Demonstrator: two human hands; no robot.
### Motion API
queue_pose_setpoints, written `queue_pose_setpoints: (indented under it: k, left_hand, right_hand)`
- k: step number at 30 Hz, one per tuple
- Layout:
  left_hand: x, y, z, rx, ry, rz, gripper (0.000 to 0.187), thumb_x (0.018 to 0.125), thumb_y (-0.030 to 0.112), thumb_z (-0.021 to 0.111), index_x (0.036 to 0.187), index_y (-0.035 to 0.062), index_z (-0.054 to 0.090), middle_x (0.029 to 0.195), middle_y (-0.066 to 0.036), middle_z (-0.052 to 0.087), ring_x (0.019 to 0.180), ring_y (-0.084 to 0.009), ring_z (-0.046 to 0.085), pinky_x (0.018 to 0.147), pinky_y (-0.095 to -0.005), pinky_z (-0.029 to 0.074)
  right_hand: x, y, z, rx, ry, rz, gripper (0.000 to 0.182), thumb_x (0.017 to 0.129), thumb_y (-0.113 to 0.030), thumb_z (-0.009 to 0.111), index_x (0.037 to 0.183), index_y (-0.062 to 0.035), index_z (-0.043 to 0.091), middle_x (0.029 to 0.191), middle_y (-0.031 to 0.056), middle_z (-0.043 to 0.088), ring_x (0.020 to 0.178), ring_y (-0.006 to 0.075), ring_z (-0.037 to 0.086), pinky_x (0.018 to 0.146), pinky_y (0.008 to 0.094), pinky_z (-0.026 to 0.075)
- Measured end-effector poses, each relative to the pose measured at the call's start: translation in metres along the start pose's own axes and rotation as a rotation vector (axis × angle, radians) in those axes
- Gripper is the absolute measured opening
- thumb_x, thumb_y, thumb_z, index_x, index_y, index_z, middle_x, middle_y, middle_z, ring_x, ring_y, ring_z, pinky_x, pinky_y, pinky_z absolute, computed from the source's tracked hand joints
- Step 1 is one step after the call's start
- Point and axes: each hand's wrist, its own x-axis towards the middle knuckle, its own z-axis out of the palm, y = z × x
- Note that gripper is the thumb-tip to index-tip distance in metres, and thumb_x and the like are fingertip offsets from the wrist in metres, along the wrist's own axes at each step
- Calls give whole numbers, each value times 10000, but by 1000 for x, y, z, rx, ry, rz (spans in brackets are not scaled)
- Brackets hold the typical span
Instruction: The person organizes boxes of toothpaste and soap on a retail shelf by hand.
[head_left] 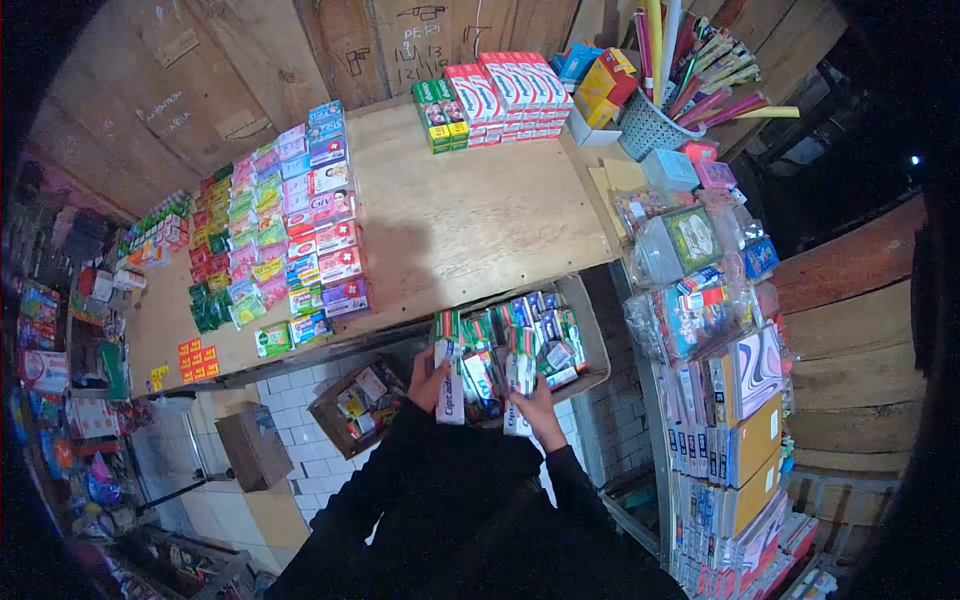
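My left hand point(428, 384) is closed around upright white toothpaste boxes point(449, 392) with blue lettering and green ends. A short way to its right, my right hand point(540, 414) grips similar white toothpaste boxes point(521, 372), also held upright. Both hands are over the near side of an open cardboard box point(597, 352) filled with several more toothpaste boxes point(550, 335) in green, blue and white. The lower fingers of each hand are partly hidden behind what they hold.
Beyond the carton is a wooden table point(440, 220) with rows of soap packs point(335, 235) on the left and stacked red-and-white toothpaste boxes point(520, 95) at the back. A smaller carton point(345, 440) sits below left. Stacked books point(700, 430) and a basket point(650, 130) stand right.
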Motion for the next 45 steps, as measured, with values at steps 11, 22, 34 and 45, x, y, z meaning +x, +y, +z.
queue_pose_setpoints:
  k: [11,22,34,45]
  left_hand:
    - [67,37,6,-110,18,137,535,910,27,578,1378,147,348,953,-125,661,725,-168,657,565,-314,548]
    - [249,65,-14,586,419,600,436,957,99,466,1384,29,410,1311,-188,518,1201,-295,508,1015,-378,398]
    - [403,151,-31,802,595,700,501,817,-21,472,1314,43,503,1197,-215,586,1105,-374,564,949,-415,460]
    - [354,149,-10,725,454,693,697,814,47,576,1443,-11,282,1455,-250,352,1330,-396,368,1102,-443,301]
  right_hand:
    - [54,-88,34,-500,24,-557,830,622,-91,776,1337,48,378,1193,241,469,1134,389,469,987,420,399]
    - [192,-164,120,-563,-6,-548,571,660,-220,767,1157,-5,585,895,230,609,867,368,599,778,427,484]
    - [368,-229,223,-552,-14,-769,500,748,-126,726,1191,24,549,894,250,640,818,430,618,725,459,496]
    - [311,-211,179,-685,-200,-810,620,706,35,719,1289,-77,541,1322,170,483,1095,351,519,934,416,441]
